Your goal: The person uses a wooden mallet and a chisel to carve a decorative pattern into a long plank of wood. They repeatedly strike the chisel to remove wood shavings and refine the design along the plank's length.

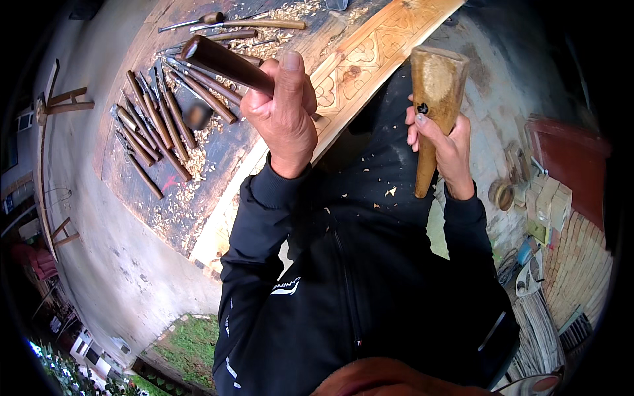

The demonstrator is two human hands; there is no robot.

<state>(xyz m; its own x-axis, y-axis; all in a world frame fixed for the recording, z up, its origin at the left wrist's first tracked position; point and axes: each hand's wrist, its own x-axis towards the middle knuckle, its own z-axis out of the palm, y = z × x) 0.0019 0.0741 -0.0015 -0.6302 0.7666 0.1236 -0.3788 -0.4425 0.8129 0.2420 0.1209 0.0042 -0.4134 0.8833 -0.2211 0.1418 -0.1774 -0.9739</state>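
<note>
My left hand (290, 122) is closed round the thick dark wooden handle (221, 61) of what looks like a carving chisel, thumb laid along it; the blade is hidden behind the hand. In my right hand (450, 148) is a pale wooden mallet (439, 76), gripped by its narrow handle with the broad head upward. A dark knot marks its side. Below my left hand lies a long light wooden board (360, 63), carved with flower-like and curved line patterns. The mallet is held to the right of the board, apart from the chisel.
Several carving chisels (155, 115) with wooden handles lie bunched on the worn workbench (211, 168), others farther back. Wood shavings (195, 165) are scattered among them. A wooden sawhorse-like frame (45, 158) stands at left. Stacked wood pieces (574, 257) and a reddish panel (571, 171) are at right.
</note>
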